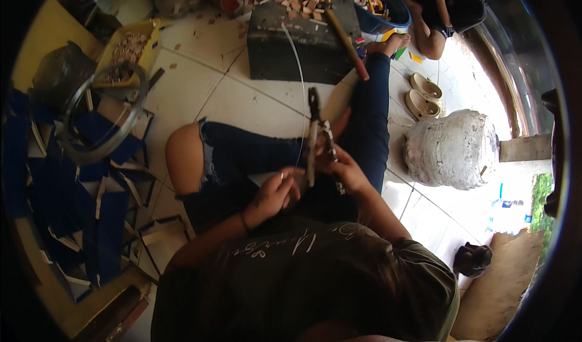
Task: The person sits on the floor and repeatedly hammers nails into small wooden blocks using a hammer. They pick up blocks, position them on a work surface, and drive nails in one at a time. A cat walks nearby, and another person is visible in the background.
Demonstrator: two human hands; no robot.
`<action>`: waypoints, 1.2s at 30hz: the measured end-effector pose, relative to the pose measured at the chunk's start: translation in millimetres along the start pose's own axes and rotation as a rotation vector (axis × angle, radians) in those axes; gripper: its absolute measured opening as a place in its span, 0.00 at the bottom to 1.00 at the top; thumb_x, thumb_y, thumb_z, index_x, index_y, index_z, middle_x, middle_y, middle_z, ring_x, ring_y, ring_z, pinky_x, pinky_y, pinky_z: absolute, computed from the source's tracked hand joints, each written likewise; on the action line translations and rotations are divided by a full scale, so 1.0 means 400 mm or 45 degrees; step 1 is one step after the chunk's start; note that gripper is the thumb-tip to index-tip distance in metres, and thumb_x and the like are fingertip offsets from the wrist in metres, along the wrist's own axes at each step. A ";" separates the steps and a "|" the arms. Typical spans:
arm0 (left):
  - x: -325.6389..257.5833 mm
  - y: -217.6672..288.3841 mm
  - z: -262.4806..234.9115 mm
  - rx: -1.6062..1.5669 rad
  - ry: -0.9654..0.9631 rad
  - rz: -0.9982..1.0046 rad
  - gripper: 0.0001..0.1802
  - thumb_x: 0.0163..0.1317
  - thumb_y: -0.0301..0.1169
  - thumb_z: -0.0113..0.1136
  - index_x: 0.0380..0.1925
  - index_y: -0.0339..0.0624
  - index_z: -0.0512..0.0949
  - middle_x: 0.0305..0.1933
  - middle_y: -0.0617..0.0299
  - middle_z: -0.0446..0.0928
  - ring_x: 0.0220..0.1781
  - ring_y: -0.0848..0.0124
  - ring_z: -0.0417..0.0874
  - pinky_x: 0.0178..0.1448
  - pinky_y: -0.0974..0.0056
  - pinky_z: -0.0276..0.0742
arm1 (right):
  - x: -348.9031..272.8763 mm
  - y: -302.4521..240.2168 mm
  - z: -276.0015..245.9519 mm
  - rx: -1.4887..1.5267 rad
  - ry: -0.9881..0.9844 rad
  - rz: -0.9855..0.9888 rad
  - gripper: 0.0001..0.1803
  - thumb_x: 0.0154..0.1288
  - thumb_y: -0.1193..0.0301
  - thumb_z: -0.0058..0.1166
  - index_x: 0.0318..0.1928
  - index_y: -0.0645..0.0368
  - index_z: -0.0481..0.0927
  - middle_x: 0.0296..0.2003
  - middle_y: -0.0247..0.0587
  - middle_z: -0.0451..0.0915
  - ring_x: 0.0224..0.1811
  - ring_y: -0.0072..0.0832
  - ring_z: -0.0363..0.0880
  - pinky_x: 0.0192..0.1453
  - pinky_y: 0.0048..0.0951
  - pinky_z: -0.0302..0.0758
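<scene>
In front of my lap, my right hand (pixel 347 167) is wrapped round one handle of a pair of pliers (pixel 313 137). Its dark jaws point away from me, and the pale, worn handles are spread apart. To the left, the fingers of my left hand (pixel 276 192) are pinched together at the lower end of a thin pale wire (pixel 302 81). From there the wire curves up and away, past the pliers, to a tip in front of a dark block. Whether the wire touches the pliers I cannot tell.
Small wooden pieces lie on the dark block (pixel 279 57) with a hammer (pixel 345 42). Beyond are a blue basin (pixel 397 22) and a seated person (pixel 433 15). Left are a yellow tray (pixel 151 48), a clear ring-shaped coil (pixel 76 151) and blue boxes (pixel 48 190). Right: clogs (pixel 422 102), a whitish drum (pixel 445 151).
</scene>
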State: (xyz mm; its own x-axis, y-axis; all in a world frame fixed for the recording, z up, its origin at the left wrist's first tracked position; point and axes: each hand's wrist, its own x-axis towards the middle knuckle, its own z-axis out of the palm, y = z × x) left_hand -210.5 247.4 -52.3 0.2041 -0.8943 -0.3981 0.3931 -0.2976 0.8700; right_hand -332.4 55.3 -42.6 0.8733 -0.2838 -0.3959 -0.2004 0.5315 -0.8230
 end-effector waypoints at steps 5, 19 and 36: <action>-0.099 -0.009 -0.001 0.173 -0.015 -0.076 0.17 0.74 0.32 0.36 0.58 0.43 0.69 0.24 0.68 0.71 0.23 0.83 0.67 0.31 0.74 0.66 | -0.010 0.037 -0.014 0.196 -0.096 0.008 0.20 0.56 0.81 0.46 0.50 0.56 0.69 0.61 0.48 0.67 0.67 0.44 0.64 0.64 0.46 0.68; -0.132 0.053 -0.082 0.203 -0.296 -0.283 0.18 0.75 0.35 0.34 0.58 0.42 0.69 0.28 0.63 0.76 0.28 0.80 0.76 0.32 0.73 0.73 | 0.030 -0.008 0.015 0.394 -0.430 -0.276 0.21 0.38 0.73 0.57 0.39 0.51 0.73 0.71 0.55 0.50 0.73 0.55 0.47 0.68 0.59 0.54; -0.181 0.006 -0.058 0.344 -0.123 -0.024 0.17 0.71 0.35 0.43 0.54 0.38 0.70 0.30 0.64 0.75 0.28 0.79 0.74 0.35 0.72 0.71 | 0.087 -0.052 0.074 0.254 -0.574 -0.297 0.32 0.32 0.70 0.56 0.48 0.55 0.75 0.61 0.50 0.61 0.47 0.39 0.70 0.52 0.40 0.71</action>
State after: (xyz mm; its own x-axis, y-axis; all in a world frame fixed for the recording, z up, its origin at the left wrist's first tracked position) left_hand -203.6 319.2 -28.0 0.1077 -0.9117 -0.3964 0.1401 -0.3808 0.9140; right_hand -284.5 58.0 -27.2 0.9971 -0.0655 0.0376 0.0712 0.6490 -0.7575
